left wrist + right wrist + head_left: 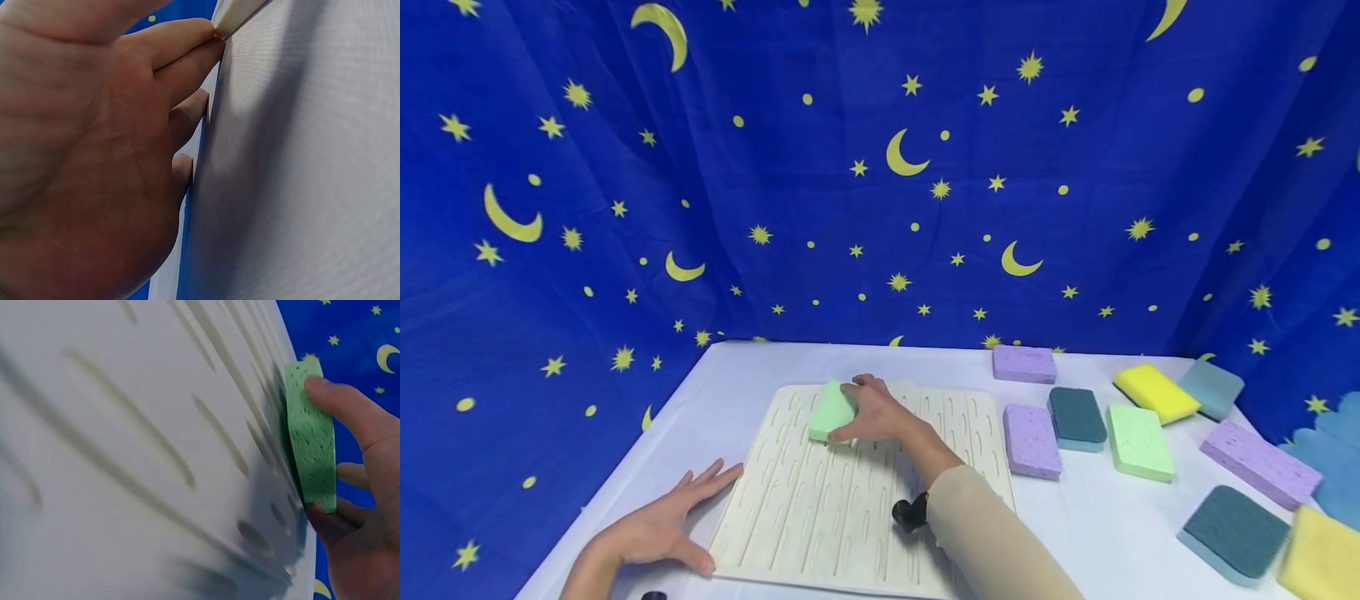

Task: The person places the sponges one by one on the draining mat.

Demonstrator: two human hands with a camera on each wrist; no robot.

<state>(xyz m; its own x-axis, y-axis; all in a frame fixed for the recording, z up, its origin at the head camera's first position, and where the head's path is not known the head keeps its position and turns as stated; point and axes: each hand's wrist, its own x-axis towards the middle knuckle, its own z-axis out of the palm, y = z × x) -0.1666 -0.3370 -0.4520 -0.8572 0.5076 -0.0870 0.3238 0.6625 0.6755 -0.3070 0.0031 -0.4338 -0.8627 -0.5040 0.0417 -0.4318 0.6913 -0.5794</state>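
My right hand (874, 410) grips a light green sponge (831, 410) by its ends, thumb on one side and fingers on the other. The sponge is at the upper left part of a cream ridged mat (797, 533); the right wrist view shows its porous edge (310, 437) standing close over the mat's grooves. My left hand (662, 521) rests on the white table, fingers spread and fairly straight. Its thumb and index fingertips lie right at the mat's left edge. In the left wrist view the palm (94, 162) faces the camera and holds nothing.
Right of the mat lie several sponges: purple (1032, 442), dark teal (1077, 418), light green (1139, 442), yellow (1156, 392) and pale yellow (1324, 557). A blue curtain (820, 167) with moons and stars hangs behind the white table (1108, 533).
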